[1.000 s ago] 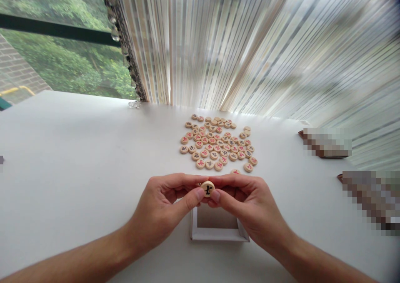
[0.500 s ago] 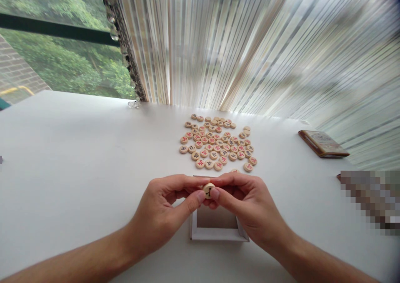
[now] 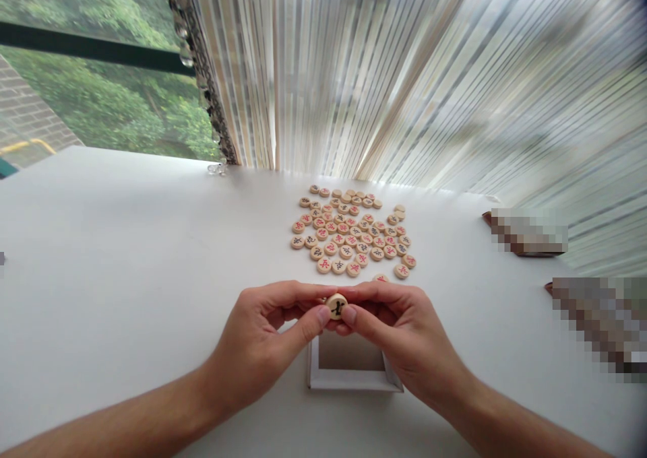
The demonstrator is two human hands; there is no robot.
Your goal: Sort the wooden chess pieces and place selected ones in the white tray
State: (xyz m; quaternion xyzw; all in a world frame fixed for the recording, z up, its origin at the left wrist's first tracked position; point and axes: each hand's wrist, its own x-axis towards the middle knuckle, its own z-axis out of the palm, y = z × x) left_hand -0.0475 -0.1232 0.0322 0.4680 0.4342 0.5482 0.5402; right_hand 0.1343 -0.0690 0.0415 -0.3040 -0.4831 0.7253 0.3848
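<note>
Between the fingertips of both hands is a round wooden Chinese chess piece (image 3: 337,306), its face with a black character turned toward me. My left hand (image 3: 283,323) pinches it from the left, thumb in front and fingers behind. From the right, my right hand (image 3: 387,323) grips the same piece with thumb and fingers. Below them an open white box (image 3: 356,380) with a brown inside stands on the table; the hands cover its far part. Beyond the hands, many more chess pieces (image 3: 346,250) with red or black characters lie spread out, a few showing plain faces.
The white table (image 3: 126,263) reaches back to a striped curtain (image 3: 323,74) and a window at the left. Two flat brown objects, partly blurred out, lie at the right: one farther back (image 3: 526,242), one nearer (image 3: 591,330). Small clear beads (image 3: 217,168) rest at the far edge.
The held chess piece has turned a little between the fingers, and more of its black character shows. Both hands stay in nearly the same place.
</note>
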